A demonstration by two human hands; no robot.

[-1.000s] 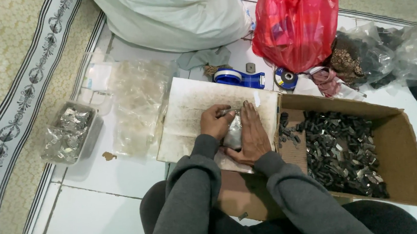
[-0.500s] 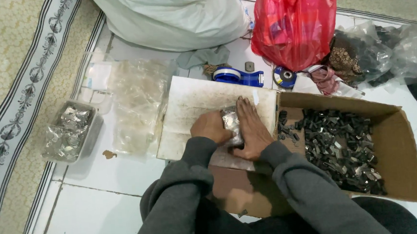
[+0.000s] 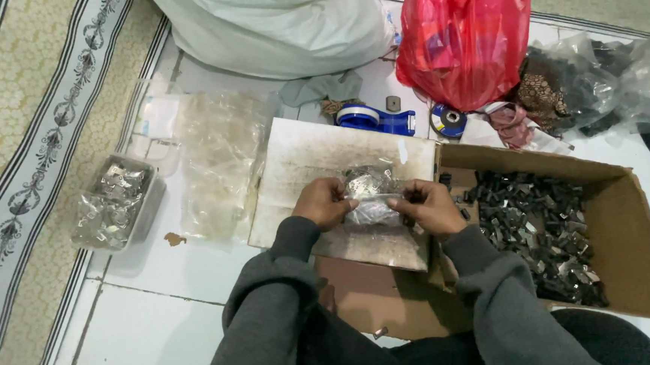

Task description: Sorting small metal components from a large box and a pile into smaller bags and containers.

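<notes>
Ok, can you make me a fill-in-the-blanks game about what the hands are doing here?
1. Both hands, left hand and right hand, hold a small clear ____ of shiny metal pieces.
2. The cardboard box of dark metal pieces lies beside the ____ hand.
3. The knotted plastic bag is coloured ____.

Missing words: bag; right; red

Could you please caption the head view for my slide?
Both hands, left hand and right hand, hold a small clear bag of metal pieces.

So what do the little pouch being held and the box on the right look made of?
The pouch, held by the left hand and right hand, looks like thin clear plastic film: glossy, crinkled, with shiny, likely metal pieces showing through. The box looks like plain brown cardboard, matte, with bent flaps.
</notes>
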